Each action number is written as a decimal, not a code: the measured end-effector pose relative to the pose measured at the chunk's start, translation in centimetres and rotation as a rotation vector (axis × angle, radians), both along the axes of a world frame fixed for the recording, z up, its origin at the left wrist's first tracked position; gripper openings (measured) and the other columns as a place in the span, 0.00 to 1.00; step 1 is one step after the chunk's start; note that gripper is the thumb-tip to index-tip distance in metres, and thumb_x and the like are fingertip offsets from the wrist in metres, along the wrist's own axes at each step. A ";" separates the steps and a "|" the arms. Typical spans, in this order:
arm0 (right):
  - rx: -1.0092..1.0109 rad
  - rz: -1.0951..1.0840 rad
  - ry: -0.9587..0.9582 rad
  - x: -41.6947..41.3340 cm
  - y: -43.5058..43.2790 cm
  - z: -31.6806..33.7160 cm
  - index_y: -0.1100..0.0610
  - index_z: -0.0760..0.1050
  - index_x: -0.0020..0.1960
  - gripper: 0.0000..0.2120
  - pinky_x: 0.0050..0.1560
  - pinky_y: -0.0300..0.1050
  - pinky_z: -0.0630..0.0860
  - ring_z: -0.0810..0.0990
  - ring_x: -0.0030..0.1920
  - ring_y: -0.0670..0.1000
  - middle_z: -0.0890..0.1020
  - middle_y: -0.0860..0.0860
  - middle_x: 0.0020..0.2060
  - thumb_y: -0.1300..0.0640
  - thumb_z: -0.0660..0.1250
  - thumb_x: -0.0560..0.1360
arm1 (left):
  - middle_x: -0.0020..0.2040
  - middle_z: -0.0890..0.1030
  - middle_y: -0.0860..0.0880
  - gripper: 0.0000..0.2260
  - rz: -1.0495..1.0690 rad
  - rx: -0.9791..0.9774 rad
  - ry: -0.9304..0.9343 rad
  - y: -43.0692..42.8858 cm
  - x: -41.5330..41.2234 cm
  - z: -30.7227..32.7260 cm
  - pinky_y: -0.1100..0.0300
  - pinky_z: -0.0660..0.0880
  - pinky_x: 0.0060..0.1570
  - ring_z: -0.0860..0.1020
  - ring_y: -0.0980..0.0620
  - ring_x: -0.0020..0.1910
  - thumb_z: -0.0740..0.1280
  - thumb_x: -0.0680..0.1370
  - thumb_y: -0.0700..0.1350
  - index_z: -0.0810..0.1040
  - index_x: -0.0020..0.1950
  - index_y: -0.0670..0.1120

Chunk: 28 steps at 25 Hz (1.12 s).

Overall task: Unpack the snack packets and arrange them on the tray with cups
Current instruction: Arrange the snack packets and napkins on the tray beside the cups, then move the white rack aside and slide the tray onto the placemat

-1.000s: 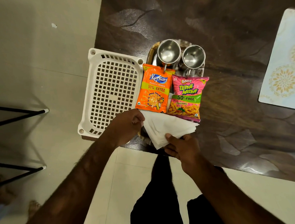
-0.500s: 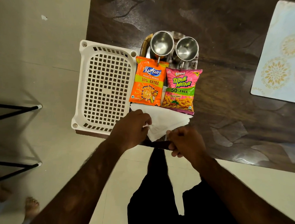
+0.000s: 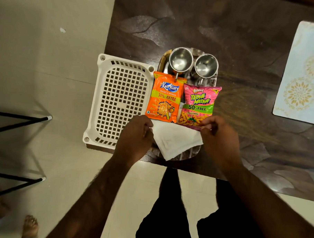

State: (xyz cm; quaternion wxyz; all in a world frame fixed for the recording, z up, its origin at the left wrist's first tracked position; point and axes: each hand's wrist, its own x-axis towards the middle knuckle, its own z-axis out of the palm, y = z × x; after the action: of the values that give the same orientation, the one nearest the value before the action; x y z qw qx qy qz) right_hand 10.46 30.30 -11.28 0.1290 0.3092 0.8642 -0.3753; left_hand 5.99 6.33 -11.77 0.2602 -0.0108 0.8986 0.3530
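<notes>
Both packets lie on the tray [image 3: 207, 84] at frame centre: orange packet [image 3: 165, 97], pink packet [image 3: 199, 105], below two steel cups [image 3: 181, 60]. Left hand [image 3: 135, 136] and right hand [image 3: 219, 134] each pinch a napkin [image 3: 175, 138] edge. Lay it flat below the packets, without shifting them.

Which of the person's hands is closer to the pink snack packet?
Right. The right hand touches the pink packet's lower corner; the left hand sits across the white napkin, below the orange packet.
</notes>
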 end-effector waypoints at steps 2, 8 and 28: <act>-0.034 -0.126 -0.024 -1.5 1.3 -0.9 0.46 0.74 0.54 0.12 0.45 0.39 0.73 0.81 0.47 0.49 0.81 0.43 0.45 0.61 0.67 0.77 | 0.52 0.78 0.51 0.11 0.161 0.000 -0.004 -0.2 -1.2 -0.1 0.59 0.75 0.50 0.78 0.55 0.49 0.65 0.77 0.38 0.76 0.58 0.47; -0.456 -0.363 -0.270 -4.5 3.2 -4.0 0.57 0.82 0.62 0.22 0.48 0.50 0.81 0.87 0.53 0.61 0.88 0.57 0.54 0.65 0.61 0.71 | 0.61 0.78 0.48 0.22 0.197 0.035 -0.153 1.4 -3.1 -0.6 0.50 0.75 0.62 0.78 0.50 0.59 0.67 0.74 0.38 0.74 0.68 0.46; -0.361 -0.404 -0.243 -1.5 5.1 -2.6 0.62 0.81 0.60 0.14 0.42 0.46 0.88 0.88 0.39 0.53 0.89 0.55 0.41 0.73 0.63 0.80 | 0.55 0.77 0.52 0.15 0.339 -0.031 -0.060 -2.4 -0.5 -0.6 0.56 0.78 0.50 0.78 0.55 0.51 0.67 0.75 0.36 0.74 0.59 0.49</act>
State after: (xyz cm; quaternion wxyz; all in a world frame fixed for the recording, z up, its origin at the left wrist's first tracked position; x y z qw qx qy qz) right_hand 8.97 35.37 -13.84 0.2069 0.4898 0.6826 -0.5013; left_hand 5.50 3.89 -12.35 0.2234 -0.1766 0.8811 0.3777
